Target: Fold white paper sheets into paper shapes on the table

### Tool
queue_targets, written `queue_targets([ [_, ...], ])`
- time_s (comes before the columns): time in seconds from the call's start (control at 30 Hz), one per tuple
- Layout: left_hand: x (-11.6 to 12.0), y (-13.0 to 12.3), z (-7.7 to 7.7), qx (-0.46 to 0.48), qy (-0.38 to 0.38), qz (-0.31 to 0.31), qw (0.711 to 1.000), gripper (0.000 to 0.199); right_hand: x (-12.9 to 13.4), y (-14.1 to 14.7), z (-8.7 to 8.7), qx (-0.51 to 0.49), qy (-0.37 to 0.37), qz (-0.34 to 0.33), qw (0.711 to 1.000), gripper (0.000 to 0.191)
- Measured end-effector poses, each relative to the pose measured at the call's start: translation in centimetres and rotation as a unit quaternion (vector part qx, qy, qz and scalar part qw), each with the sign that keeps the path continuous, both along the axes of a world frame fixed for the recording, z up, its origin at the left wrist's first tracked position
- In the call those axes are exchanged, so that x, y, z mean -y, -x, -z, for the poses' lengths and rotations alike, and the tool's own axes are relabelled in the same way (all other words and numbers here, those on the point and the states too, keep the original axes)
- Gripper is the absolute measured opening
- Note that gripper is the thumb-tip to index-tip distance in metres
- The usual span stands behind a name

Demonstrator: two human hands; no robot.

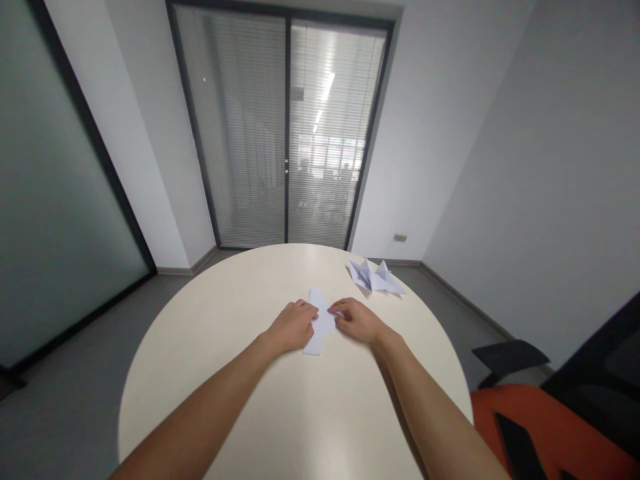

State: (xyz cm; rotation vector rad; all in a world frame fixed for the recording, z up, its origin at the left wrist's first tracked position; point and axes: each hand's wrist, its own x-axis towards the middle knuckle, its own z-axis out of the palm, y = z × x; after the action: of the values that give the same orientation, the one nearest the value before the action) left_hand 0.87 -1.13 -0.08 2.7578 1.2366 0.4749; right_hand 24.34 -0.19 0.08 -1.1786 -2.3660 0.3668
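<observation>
Round and cream, the bench (pixel 240 400) carries a folded paper strip (pixel 320 323) at its middle. Left hand (pixel 293 325) and right hand (pixel 357 320) press it flat, fingers together, mid-crease; folded paper shapes (pixel 375 277) lie far right.

Two hands (pixel 293 325), one paper strip (pixel 320 321), two folded paper shapes (pixel 375 277).

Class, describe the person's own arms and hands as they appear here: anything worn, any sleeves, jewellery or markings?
Both forearms are bare, with no sleeves in view. The left hand and right hand wear no gloves. No watch, bracelet or marking shows on either wrist; rings are too small to tell.
</observation>
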Motion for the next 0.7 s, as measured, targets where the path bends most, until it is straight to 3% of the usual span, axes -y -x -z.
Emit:
queue_targets([
  [0.1, 0.5, -0.2, -0.7, -0.014, -0.003, -0.015, 1.000, 0.024, 0.0, 0.1, 0.0, -0.009, 0.010, 0.005, 1.000, 0.030],
  [0.23, 1.2, -0.6, -1.3, -0.036, -0.015, -0.038, 0.999, 0.037, 0.1, 0.1, -0.2, -0.008, 0.027, -0.001, 1.000, 0.029],
  [0.57, 1.0, -0.4, -1.0, -0.072, -0.025, -0.020, 0.997, 0.032, 0.3, 0.2, -0.7, -0.007, 0.029, -0.008, 1.000, 0.032],
  [0.7, 0.9, 0.2, -0.9, -0.077, -0.024, -0.013, 0.997, 0.030, 0.5, 0.2, -0.7, -0.001, 0.020, -0.008, 1.000, 0.045],
])
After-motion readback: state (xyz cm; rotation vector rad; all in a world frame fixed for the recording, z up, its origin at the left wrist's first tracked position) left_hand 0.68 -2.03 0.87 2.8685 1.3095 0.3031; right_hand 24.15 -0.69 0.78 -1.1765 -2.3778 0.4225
